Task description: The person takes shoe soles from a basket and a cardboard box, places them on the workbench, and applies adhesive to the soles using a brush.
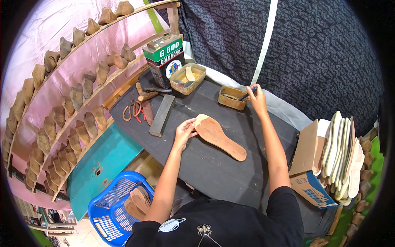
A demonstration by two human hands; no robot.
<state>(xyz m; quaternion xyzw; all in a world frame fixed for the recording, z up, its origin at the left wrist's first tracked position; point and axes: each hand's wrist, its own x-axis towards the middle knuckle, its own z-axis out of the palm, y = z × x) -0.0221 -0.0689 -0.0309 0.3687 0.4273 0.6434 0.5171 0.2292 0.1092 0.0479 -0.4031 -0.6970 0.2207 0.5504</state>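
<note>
My left hand (185, 132) pinches the wide end of a tan shoe insole (218, 138) between thumb and fingers. Its narrow end points toward the lower right, and a paler patch marks the edge by my fingers. My right hand (257, 99) grips a thin blue handle (248, 94), which slants down into a small yellowish rectangular tub (231, 98). The lower tip of that tool is hidden in the tub, so its kind does not show.
On the dark table (197, 164) lie a grey block (162, 116), scissors (132, 108), and a hammer (146, 95). Behind stand a metal can (164, 59) and a bigger tub (187, 78). A carton of insoles (325, 160) is right, a blue basket (119, 208) lower left, shoe lasts (88, 84) on racks.
</note>
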